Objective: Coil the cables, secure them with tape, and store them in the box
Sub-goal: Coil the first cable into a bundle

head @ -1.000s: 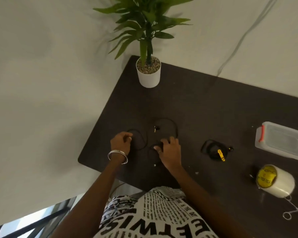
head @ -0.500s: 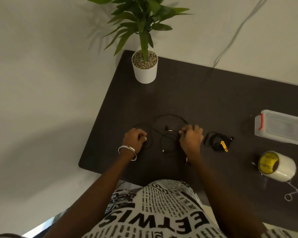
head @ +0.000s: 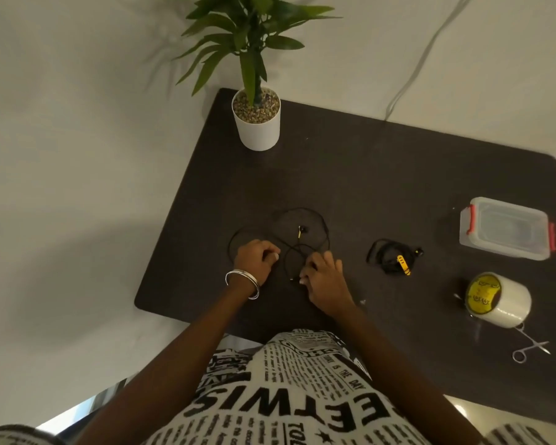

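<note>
On the dark tabletop (head: 382,187), a thin black cable (head: 315,216) lies in loose, overlapping loops near the front edge, with a small yellow-tipped plug (head: 300,231) resting inside the farthest loop. The left hand (head: 254,260) sits on the left side of those loops, its fingers curled into a grip that appears to pinch the cable, a silver bangle (head: 243,281) circling the wrist. The right hand (head: 323,277) rests just beside it on the right side of the loops, fingers bent over the cable; its grip seems closed on a strand, though the thin wire is hard to follow under the fingers. To the right of the hands, apart from them, a second cable (head: 390,256) lies already bundled into a small coil with a yellow piece on it. Farther right stands a clear plastic box (head: 506,228) with red latches, its lid on. Nearer the front edge, a roll of clear tape (head: 498,300) with a yellow core lies on its side, and a small pair of scissors (head: 532,346) lies just in front of it. At the far left corner of the tabletop stands a green plant in a white pot (head: 257,130) topped with pebbles. The person wears a white garment printed with black lettering.
</note>
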